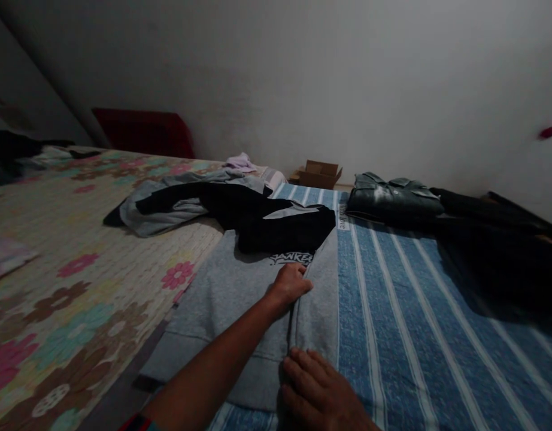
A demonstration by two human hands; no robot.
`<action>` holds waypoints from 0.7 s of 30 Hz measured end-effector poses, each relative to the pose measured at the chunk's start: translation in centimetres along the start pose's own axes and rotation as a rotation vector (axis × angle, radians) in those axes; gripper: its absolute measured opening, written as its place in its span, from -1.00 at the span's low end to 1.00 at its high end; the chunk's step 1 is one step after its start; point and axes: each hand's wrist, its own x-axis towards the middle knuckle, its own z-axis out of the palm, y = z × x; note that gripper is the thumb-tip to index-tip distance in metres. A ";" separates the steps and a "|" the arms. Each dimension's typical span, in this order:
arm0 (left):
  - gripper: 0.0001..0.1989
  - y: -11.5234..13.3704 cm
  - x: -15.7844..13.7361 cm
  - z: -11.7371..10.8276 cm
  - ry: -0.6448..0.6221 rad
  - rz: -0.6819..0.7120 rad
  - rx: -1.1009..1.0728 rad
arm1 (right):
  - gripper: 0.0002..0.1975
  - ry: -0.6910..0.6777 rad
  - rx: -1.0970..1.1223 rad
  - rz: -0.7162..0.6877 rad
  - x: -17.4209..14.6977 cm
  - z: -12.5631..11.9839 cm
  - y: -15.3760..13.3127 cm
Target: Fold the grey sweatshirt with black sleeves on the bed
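1. The grey-and-black sweatshirt (244,287) is spread from the centre toward 7 o'clock; its 3 o'clock edge appears folded inward, while its 9 o'clock side seems left unfolded.
2. The fold is touched by the left hand (290,283), fingers curled (whether pinching cannot be told); near the hem it is pressed by the right hand (318,386), fingers together.
3. A blue striped cloth (406,299) is seen at 4 o'clock, a floral cover (96,293) at 8, a pale wall (276,78) at 12.

"JANKE", partly hidden, on grey sweatshirt (240,299), "love" on blue striped sheet (353,311)
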 end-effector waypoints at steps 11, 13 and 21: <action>-0.80 3.8 5.0 1.6 0.043 -0.316 -0.477 | -0.82 0.109 -0.079 -0.040 -1.5 2.9 -0.2; -0.71 4.0 5.7 2.1 0.065 -0.317 -0.520 | -0.81 0.148 -0.095 -0.026 -1.6 3.6 -0.4; -0.71 3.7 7.9 3.0 0.283 -0.146 -0.363 | -0.83 0.328 -0.120 0.136 -1.6 6.0 -1.5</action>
